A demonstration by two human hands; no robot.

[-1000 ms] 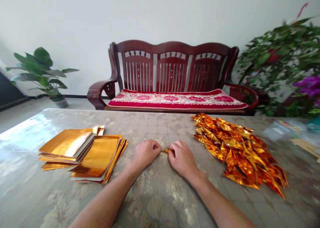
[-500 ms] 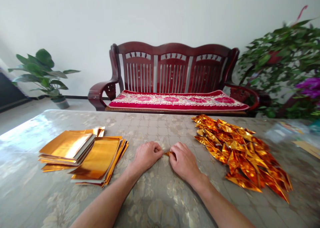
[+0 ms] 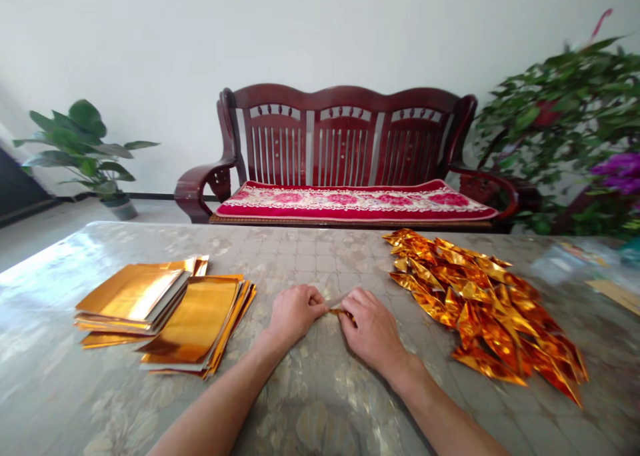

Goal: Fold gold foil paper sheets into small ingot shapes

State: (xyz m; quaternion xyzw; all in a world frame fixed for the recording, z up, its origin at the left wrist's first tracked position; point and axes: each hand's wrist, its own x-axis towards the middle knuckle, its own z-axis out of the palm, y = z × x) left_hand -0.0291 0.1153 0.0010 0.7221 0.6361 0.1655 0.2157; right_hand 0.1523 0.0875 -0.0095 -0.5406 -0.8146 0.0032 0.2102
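A small strip of gold foil paper (image 3: 335, 311) is stretched between my hands, low over the middle of the table; most of it is hidden by fingers. My left hand (image 3: 296, 311) pinches its left end. The other end is between the closed fingers of my right hand (image 3: 369, 323). Two stacks of flat gold foil sheets lie to the left, a rear stack (image 3: 125, 293) and a nearer stack (image 3: 197, 319). On the right is a heap of folded gold foil pieces (image 3: 480, 303) with pointed ends.
The table (image 3: 300, 409) has a patterned, glossy cover. Behind it stands a dark red wooden bench (image 3: 345, 136) with a floral seat cover (image 3: 350, 201). Clear plastic packaging (image 3: 565, 259) lies at the right edge. Potted plants (image 3: 87, 143) flank the bench on both sides.
Both hands stay in nearly the same place, with a slight shift of the right fingers on the foil. The stacks and the heap are unchanged; the view has moved slightly.
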